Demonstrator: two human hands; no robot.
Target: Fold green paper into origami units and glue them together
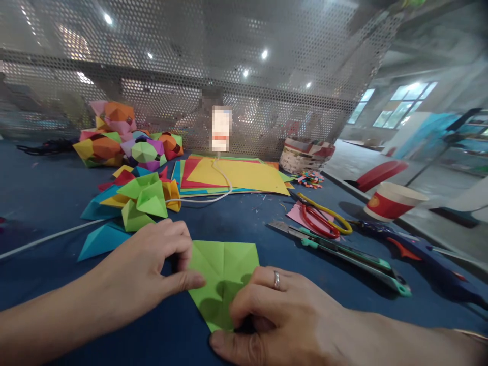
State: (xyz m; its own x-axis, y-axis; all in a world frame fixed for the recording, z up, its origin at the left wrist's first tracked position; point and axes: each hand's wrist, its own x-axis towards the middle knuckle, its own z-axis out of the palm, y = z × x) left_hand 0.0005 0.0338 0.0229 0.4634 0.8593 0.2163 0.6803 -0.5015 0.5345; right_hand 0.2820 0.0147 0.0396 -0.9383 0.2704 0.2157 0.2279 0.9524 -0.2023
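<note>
A light green sheet of paper (pixel 224 259) with crease lines lies on the blue table in front of me. My left hand (pixel 163 269) has curled fingers at the sheet's left edge, its thumb on the paper. Over the sheet's near right part is my right hand (pixel 282 310), with a ring on one finger. Its fingers bend down onto the paper and its thumb is at the near corner; the fingertips are partly hidden. Just beyond my left hand are folded green paper pieces (pixel 143 198) and a blue folded piece (pixel 104 239).
Coloured paper sheets (pixel 244 175) lie behind, crossed by a white cable (pixel 202 200). Right are a utility knife (pixel 343 251) with exposed blade, scissors (pixel 324 221), a glue gun (pixel 419 259) and a paper cup (pixel 394 201). Paper polyhedra (pixel 141 150) and a basket (pixel 307 154) stand near the mesh panel.
</note>
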